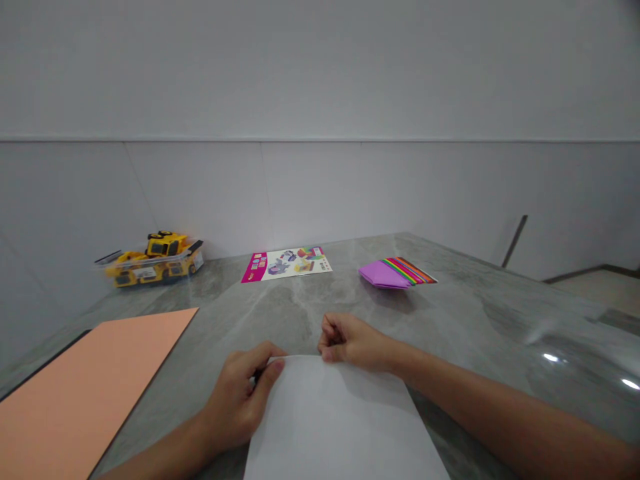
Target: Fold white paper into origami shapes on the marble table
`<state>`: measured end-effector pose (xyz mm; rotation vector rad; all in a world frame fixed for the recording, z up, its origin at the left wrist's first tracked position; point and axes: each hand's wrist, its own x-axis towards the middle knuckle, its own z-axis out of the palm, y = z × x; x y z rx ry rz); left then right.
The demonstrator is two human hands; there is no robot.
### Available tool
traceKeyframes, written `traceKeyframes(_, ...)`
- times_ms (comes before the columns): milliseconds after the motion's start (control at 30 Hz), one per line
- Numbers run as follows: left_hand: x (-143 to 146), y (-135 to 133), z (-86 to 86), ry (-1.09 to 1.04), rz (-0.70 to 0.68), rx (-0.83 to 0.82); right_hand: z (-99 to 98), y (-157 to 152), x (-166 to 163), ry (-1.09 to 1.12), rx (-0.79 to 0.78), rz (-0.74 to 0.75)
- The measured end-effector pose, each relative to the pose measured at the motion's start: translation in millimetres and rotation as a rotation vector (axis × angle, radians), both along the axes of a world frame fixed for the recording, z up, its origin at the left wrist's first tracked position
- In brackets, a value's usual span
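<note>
A sheet of white paper [340, 427] lies in front of me, its far edge between my hands and its near part running out of the bottom of the view. My left hand [243, 393] pinches the far left corner between thumb and fingers. With fingers curled, my right hand [353, 341] grips the same far edge a little right of its middle, thumb on top. Both hands are closed on the paper. The undersides of the fingers are hidden.
An orange sheet [100, 393] lies at left over something dark-edged. Behind it stands a clear tub [150, 267] of yellow toy trucks [167, 245]. A printed booklet [290, 263] and a fan of coloured paper [395, 272] lie farther back on the grey marbled table [280, 317], before a white wall.
</note>
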<state>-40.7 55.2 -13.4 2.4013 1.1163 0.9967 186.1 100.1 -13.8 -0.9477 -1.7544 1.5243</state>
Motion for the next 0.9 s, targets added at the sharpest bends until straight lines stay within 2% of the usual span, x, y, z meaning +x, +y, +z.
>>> traceKeyframes(333,-1,-1,0.8,-0.003,-0.033,0.010,-0.3,1,2,-0.052,0.024,0.002)
traceKeyframes(900,-4,-1,-2.2,-0.007,0.001,0.033,1.0,1,10,-0.099,0.058,0.020)
